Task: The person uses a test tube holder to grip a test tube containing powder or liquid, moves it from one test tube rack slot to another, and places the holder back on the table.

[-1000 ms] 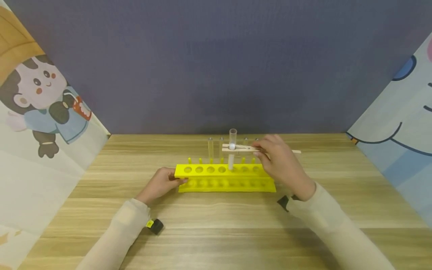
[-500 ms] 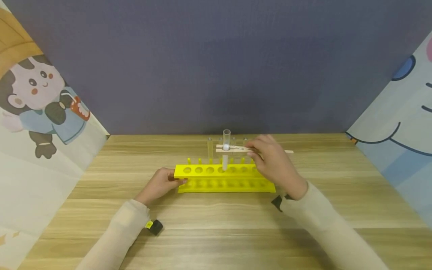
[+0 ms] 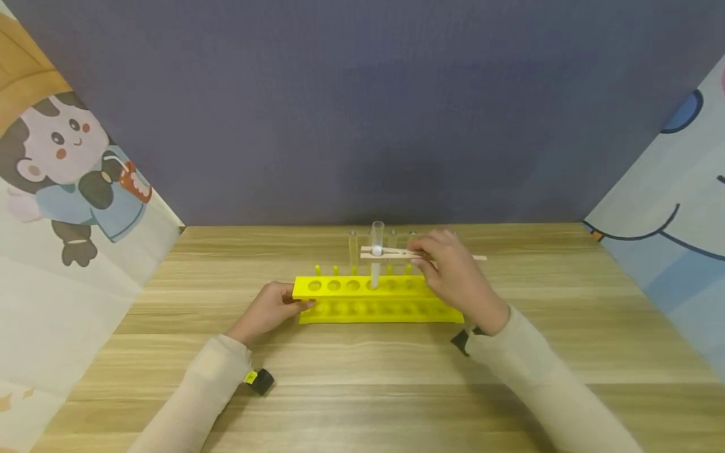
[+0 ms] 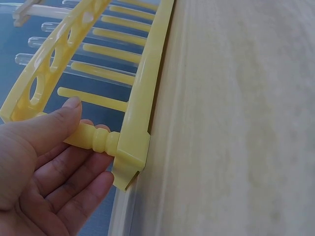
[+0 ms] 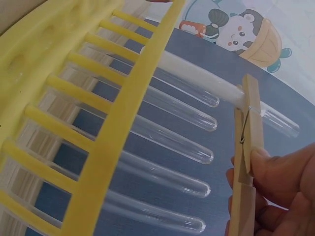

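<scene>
A yellow test tube rack [image 3: 362, 318] stands on the table, with a row of holes in its upper bar. At its left end my left hand [image 3: 274, 308] grips the end post [image 4: 91, 137], thumb on one side and fingers behind. My right hand [image 3: 453, 270] pinches a wooden test tube clamp [image 5: 248, 132] whose jaws are around an upright test tube [image 3: 376, 242] with white contents. The tube's lower end is at a hole left of the rack's middle; how deep it reaches is unclear. Part of the rack's right end is hidden by my right hand.
Several clear test tubes [image 5: 172, 140] stand upside down on the yellow pegs [image 5: 64, 128] behind the rack's bar. A dark partition [image 3: 362, 113] rises behind the wooden table [image 3: 362, 390]. Cartoon-printed panels [image 3: 73, 163] flank both sides.
My right hand has moved left, carrying the clamp and the white-filled test tube along the rack, and has come slightly lower. The left hand keeps its grip on the rack.
</scene>
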